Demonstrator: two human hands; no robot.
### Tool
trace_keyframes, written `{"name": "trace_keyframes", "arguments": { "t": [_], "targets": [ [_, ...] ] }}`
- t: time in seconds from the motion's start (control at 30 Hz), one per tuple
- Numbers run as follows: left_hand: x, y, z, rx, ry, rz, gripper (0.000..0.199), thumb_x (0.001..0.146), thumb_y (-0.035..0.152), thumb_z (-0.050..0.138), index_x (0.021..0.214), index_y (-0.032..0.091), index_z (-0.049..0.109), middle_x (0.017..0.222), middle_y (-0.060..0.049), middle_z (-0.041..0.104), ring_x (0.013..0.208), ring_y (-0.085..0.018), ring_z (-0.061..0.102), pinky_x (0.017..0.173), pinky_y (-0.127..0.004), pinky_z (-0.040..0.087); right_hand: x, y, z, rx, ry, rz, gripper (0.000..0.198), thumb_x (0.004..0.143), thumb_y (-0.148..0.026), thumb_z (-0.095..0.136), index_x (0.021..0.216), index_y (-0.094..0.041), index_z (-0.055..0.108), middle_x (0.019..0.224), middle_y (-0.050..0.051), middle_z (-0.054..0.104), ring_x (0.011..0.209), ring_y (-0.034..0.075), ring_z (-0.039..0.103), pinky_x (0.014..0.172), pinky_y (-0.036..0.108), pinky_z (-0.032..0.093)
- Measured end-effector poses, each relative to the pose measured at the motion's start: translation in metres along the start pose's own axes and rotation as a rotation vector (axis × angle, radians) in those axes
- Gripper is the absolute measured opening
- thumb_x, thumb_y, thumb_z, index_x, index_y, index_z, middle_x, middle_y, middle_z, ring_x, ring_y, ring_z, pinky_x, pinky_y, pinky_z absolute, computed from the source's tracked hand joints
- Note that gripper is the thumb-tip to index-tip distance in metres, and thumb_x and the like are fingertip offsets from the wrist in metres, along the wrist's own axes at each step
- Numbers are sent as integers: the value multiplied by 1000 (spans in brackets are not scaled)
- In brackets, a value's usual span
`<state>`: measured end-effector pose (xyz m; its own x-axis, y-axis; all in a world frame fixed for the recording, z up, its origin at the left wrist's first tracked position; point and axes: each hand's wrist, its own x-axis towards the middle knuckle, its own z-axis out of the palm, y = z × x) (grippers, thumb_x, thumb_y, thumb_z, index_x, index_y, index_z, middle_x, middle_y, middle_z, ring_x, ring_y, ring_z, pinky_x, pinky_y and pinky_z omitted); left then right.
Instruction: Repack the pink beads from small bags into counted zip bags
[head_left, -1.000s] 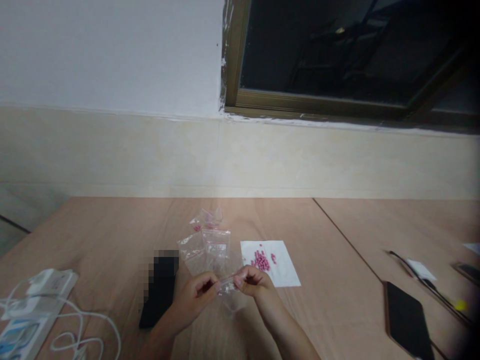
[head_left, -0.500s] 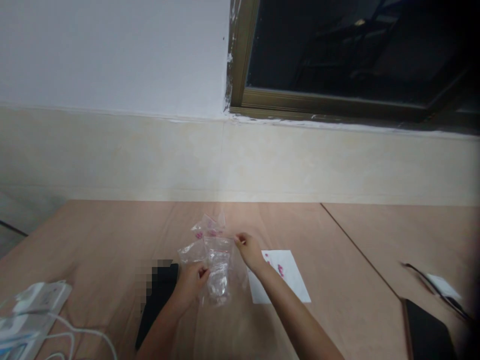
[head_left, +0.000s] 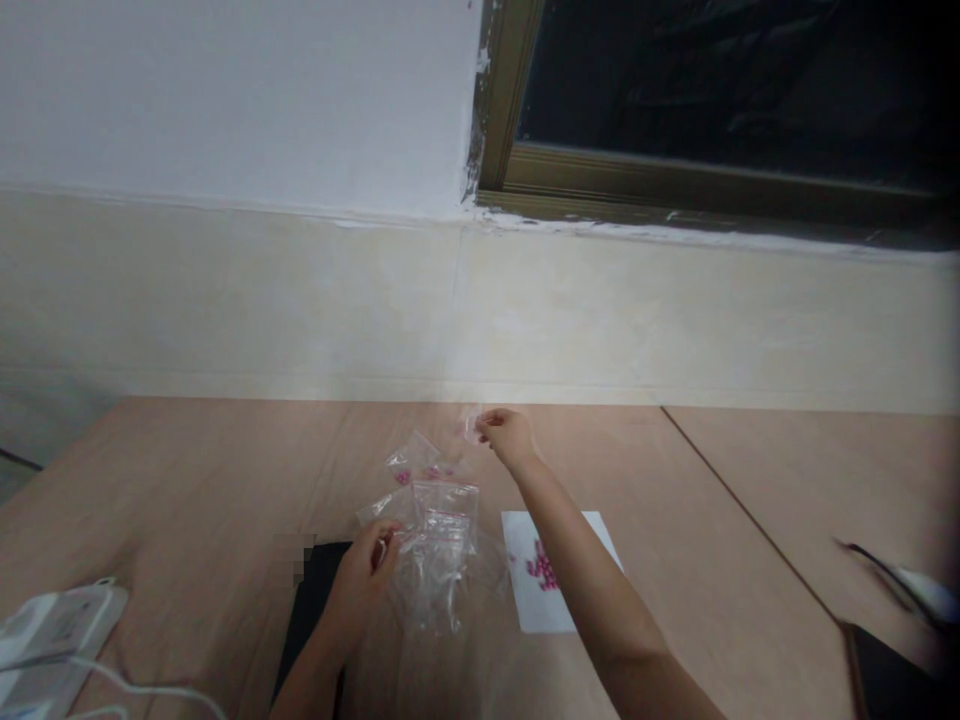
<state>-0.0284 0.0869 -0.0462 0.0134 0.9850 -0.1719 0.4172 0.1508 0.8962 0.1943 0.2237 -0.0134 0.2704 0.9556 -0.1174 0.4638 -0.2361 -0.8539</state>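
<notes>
Clear plastic bags [head_left: 435,570] lay in an overlapping pile on the table [head_left: 225,480], well in from its left edge and well short of its far edge. The right arm [head_left: 592,590] was extended forward and inward, crossing above a sheet of white paper [head_left: 532,615] and hiding part of the pink pellets [head_left: 540,567] on it. The right hand [head_left: 510,435] was positioned near the far table edge, thumb and fingertips pinched on a small clear bag [head_left: 472,428]. The left arm [head_left: 322,650] reached less far forward, passing over a dark flat object [head_left: 311,600]. The left hand [head_left: 364,570] was partly curled at the left side of the pile; whether it gripped a bag could not be determined. The pile was located to the right of the left hand and farther from the far edge than the right hand. Pellet-filled bags [head_left: 417,458] lay between the pile and the far edge, left of the right hand.
</notes>
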Motion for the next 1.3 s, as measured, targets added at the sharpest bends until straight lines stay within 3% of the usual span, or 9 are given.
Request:
{"name": "trace_keyframes", "arguments": {
  "t": [0.13, 0.27, 0.43, 0.53, 0.63, 0.87, 1.07, 1.2, 1.3],
  "targets": [
    [-11, 20, -6, -32, -29, 53, 28, 79, 41, 47, 91, 17, 57, 72, -1, 57, 64, -16, 52, 59, -25, 40, -40, -1, -41, 187, 0, -80, 15, 70, -29, 57, 66, -15, 57, 60, 3, 62, 53, 13, 57, 45, 21, 41],
    [-29, 52, -1, 22, -153, 178, 24, 81, 39, 46, 89, 18, 55, 70, 1, 53, 63, -14, 49, 58, -24, 38, -108, 6, -58, 289, -8, -158, 25, 65, -35, 64, 55, -17, 51, 50, -2, 51, 46, 9, 45, 43, 21, 35],
    [-50, 76, 19, 129, -532, 266, 18, 80, 36, 50, 77, 18, 53, 66, 3, 51, 60, -11, 48, 55, -21, 38, -184, 23, -44, 436, -350, -33, 28, 63, -36, 67, 53, -18, 48, 47, -5, 47, 42, 6, 39, 41, 19, 31],
    [-60, 73, 27, 92, -743, 166, 21, 82, 36, 46, 74, 17, 51, 63, 3, 51, 52, -9, 47, 46, -19, 37, -207, 37, -39, 575, -562, 108, 30, 64, -41, 67, 57, -17, 49, 44, -6, 47, 35, 5, 37, 35, 18, 29],
    [-68, 67, 30, 14, -864, 62, 24, 82, 39, 46, 78, 17, 52, 63, 3, 51, 47, -9, 49, 41, -18, 39, -215, 48, -42, 681, -722, 120, 32, 65, -44, 66, 62, -15, 52, 49, -4, 52, 37, 7, 44, 35, 19, 35],
    [-73, 65, 31, -130, -897, -12, 29, 78, 44, 51, 74, 15, 53, 64, 2, 54, 53, -10, 55, 50, -23, 49, -216, 49, -61, 689, -864, 84, 30, 71, -40, 63, 62, -14, 53, 53, -3, 53, 40, 6, 46, 38, 19, 38],
    [-69, 59, 31, 5, -617, 1, 27, 75, 41, 49, 64, 17, 45, 50, 8, 39, 42, -7, 42, 39, -20, 44, -215, 50, -66, 553, -734, 182, 22, 71, -30, 61, 61, -15, 50, 48, -5, 49, 36, 5, 41, 34, 17, 31],
    [-65, 60, 40, 183, -660, 70, 19, 75, 36, 49, 69, 18, 45, 55, 7, 39, 44, -8, 40, 34, -17, 35, -216, 42, -55, 490, -601, 191, 12, 71, -19, 52, 61, -18, 45, 43, -8, 45, 35, 5, 39, 33, 17, 28],
    [-56, 59, 49, 214, -624, 179, 8, 72, 24, 51, 75, 19, 45, 60, 7, 42, 51, -9, 43, 43, -19, 38, -216, 37, -51, 431, -522, 103, 14, 69, -15, 49, 58, -19, 42, 42, -8, 43, 37, 5, 38, 36, 17, 26]
  ]
}}
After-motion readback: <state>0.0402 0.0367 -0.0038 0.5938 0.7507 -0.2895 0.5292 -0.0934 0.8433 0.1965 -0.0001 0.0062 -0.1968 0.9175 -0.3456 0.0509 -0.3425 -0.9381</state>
